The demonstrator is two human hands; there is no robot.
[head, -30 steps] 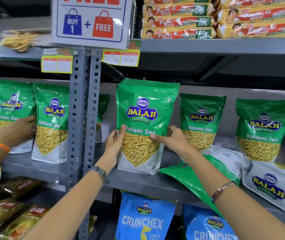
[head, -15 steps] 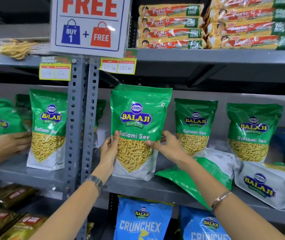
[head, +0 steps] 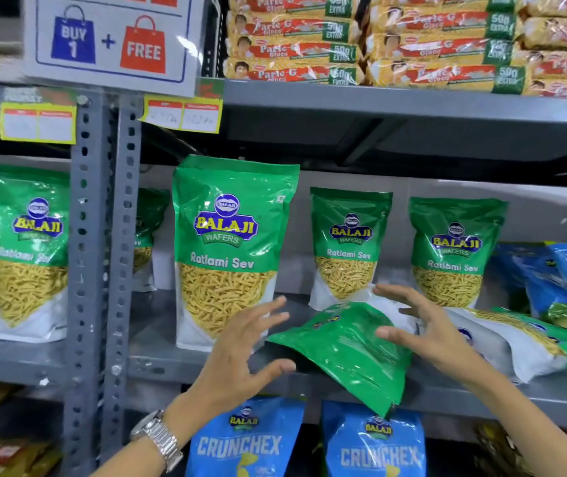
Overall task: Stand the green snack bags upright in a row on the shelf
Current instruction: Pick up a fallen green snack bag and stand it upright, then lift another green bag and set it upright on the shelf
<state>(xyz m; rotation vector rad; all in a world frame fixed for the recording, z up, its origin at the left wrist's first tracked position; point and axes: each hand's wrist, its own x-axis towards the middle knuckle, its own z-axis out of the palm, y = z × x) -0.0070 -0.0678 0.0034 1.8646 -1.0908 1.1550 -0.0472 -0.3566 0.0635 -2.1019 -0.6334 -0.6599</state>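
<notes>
A large green Balaji Ratlami Sev bag stands upright at the front of the grey shelf. Two more green bags stand upright behind it to the right. Another green bag lies flat with its top hanging over the shelf's front lip. My left hand hovers open just left of that lying bag. My right hand hovers open over its right side, fingers spread. Neither hand grips anything. A further green bag lies on its side at the right.
A perforated grey upright post splits the shelving; another upright green bag stands left of it. Blue Crunchex bags fill the shelf below, blue bags sit far right, and biscuit packs are stacked above. A promo sign hangs overhead.
Both hands have let go of the big upright bag, which stays standing, and moved down and right to either side of the lying bag. Another person's hand at the left is gone from view.
</notes>
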